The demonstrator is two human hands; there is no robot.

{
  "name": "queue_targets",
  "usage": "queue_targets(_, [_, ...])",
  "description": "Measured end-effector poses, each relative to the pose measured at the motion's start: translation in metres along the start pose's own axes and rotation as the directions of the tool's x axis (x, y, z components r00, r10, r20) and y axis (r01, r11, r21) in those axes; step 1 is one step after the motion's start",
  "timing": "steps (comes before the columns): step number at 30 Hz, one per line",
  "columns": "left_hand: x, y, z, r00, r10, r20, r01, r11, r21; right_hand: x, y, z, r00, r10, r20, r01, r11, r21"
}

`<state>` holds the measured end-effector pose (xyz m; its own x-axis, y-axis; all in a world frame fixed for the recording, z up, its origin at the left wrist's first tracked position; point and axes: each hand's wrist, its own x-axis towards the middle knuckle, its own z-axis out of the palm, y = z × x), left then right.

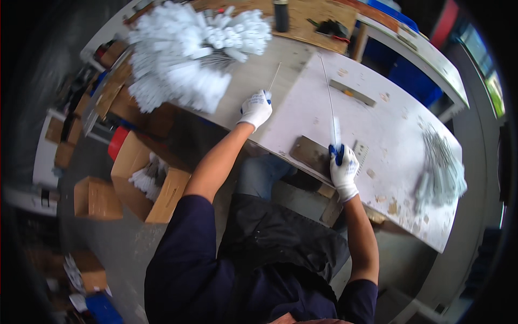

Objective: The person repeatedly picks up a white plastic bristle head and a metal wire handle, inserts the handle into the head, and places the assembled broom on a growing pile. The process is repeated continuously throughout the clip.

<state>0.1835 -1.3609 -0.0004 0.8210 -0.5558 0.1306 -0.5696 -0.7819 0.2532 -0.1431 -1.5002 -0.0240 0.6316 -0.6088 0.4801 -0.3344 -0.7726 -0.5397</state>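
Both of my hands wear white gloves with blue fingertips. My right hand (344, 168) is closed round the lower end of a thin metal rod with a white plastic handle (335, 129), its bare rod pointing away over the table. Further left, at the table's near side, my left hand (256, 111) grips another thin metal rod (275, 76), whose lower end is mostly hidden in the fingers. A dark metal block (310, 153) lies just left of my right hand, and a perforated strip (361, 153) lies just right of it.
A large heap of white-handled rods (183, 54) covers the table's left end. A smaller bundle (441, 173) lies at the right edge. A flat metal bar (353, 93) rests on the worn tabletop (399, 129). Below left stands an open cardboard box (129, 178) with similar pieces.
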Motion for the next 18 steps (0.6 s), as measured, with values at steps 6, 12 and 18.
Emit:
queue_targets(6, [-0.039,0.014,0.027,0.988,0.136,-0.072,-0.147,0.970,-0.192,-0.004,0.087,-0.081,0.971,0.237,-0.039,-0.239,0.931,-0.276])
queue_targets(12, [-0.045,0.033,0.016,0.983,0.175,0.057,-0.169,0.981,-0.098,-0.037,0.186,-0.203,0.946,0.272,-0.179,-0.317,0.653,-0.688])
queue_targets(18, [-0.038,0.006,0.028,0.992,0.090,0.084,-0.037,0.869,-0.494,-0.020,0.146,-0.195,0.929,-0.001,-0.371,-0.243,0.754,-0.610])
